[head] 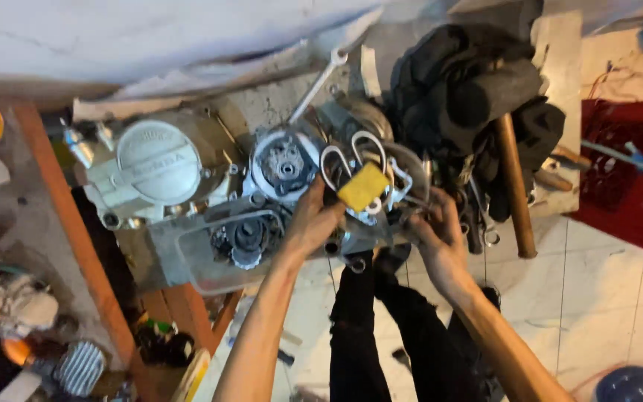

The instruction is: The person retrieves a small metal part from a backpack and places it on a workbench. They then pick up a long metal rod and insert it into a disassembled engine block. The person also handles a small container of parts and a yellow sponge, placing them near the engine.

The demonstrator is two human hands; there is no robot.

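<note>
the left hand [314,219] lies with fingers curled against a heap of greasy metal engine parts, its fingertips touching a flat yellow square pad [364,186] that sits tilted among bent chrome hooks [351,152]. whether it truly grips the pad cannot be told. the right hand [434,231] is partly closed, fingers tucked into the tangle of thin steel wires and rods just right of the pad; what it holds is hidden. beside the left hand sits a round silver hub with a toothed centre [284,165], and below it a dark gear [247,238] inside a clear plastic tub [187,260]. further left rests a dull cast-aluminium engine cover [159,165], domed and smooth. a slim spanner [320,80] leans above. a rumpled black cloth [470,82] drapes over a wooden handle [516,190]. white floor tiles [604,298] lie beneath.
</note>
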